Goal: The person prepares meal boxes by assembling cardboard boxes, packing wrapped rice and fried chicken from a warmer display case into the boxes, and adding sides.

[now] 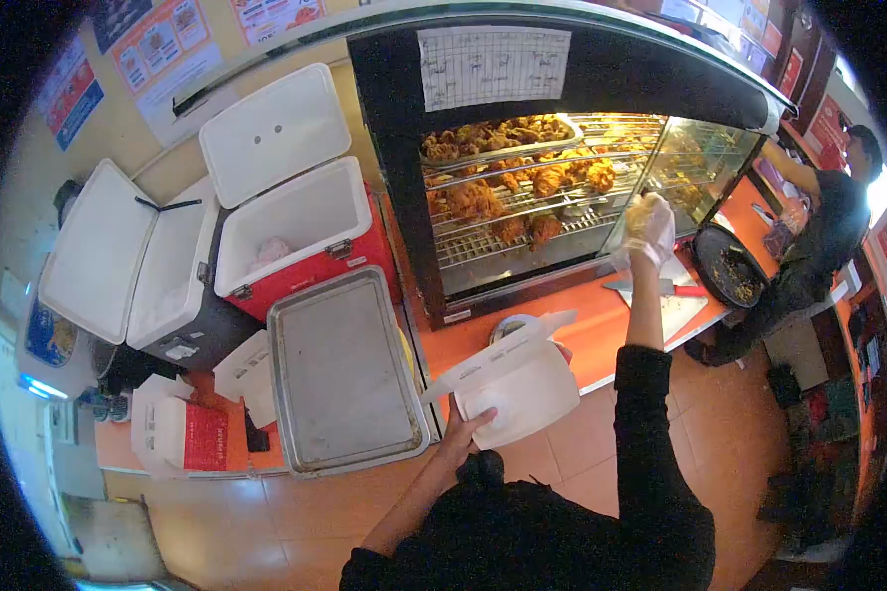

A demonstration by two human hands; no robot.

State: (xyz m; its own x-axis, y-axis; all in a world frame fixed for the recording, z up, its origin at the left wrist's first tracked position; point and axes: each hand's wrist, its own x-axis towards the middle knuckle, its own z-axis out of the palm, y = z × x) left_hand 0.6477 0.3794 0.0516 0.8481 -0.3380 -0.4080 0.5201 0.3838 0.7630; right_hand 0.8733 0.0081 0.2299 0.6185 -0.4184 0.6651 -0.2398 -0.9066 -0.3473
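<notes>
Counter (pixel 591 323) orange; cooler (pixel 310 281) red, white inside; tray (pixel 347 369) plain grey; knife (pixel 682 290) handle looks red.

We have a white carton (pixel 537 394), open, tilted, flap raised, gripped at its near left edge by the left hand (pixel 471 431). Fried chicken (pixel 475 201), golden-brown, lies on wire racks (pixel 455 246) in the lit display case (pixel 394 108), far side. Glass door (pixel 698 158) at right, near the gloved right hand (pixel 650 229); we can't tell its contents.
</notes>
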